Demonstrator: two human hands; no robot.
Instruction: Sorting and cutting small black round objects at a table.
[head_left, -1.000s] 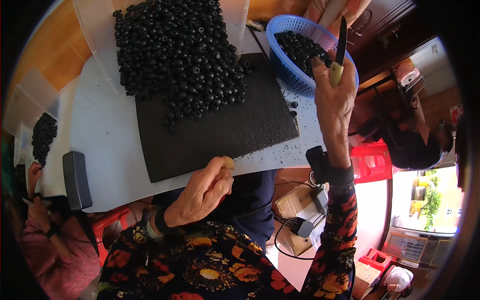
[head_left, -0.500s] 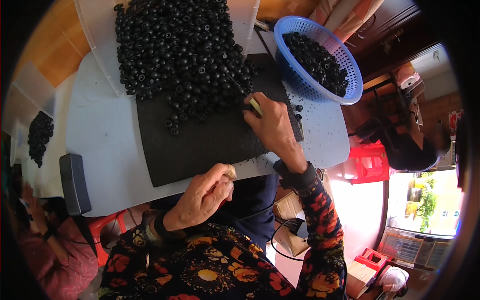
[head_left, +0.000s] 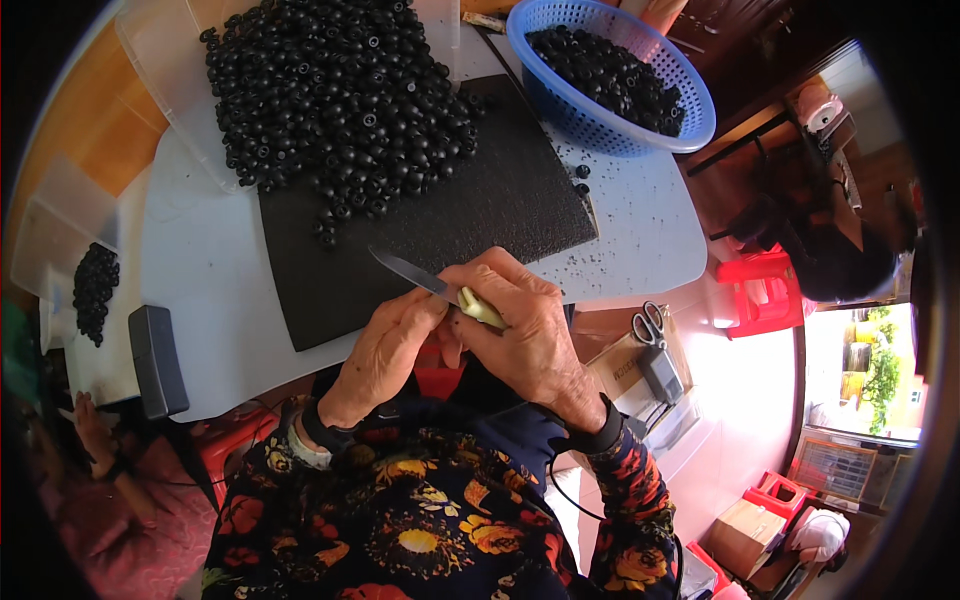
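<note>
Both hands meet at lower centre of the frame, over the near edge of the black mat (head_left: 470,215). Right hand (head_left: 525,325) is closed around a pale-handled knife (head_left: 440,288), its blade pointing up-left across the mat. Left hand (head_left: 385,352) is curled against the knife's handle, fingertips pinched; whether it holds anything is hidden by the fingers.

Most of the handle is covered by the right palm. At upper left a heap of black beads (head_left: 335,95) spills from a clear tray (head_left: 150,55) onto the mat, well apart from the hands. A blue basket (head_left: 700,125) at upper right holds more beads, its far rim cut off. At far left, a clear box (head_left: 45,235) holds a small dark pile, hard to make out.
</note>
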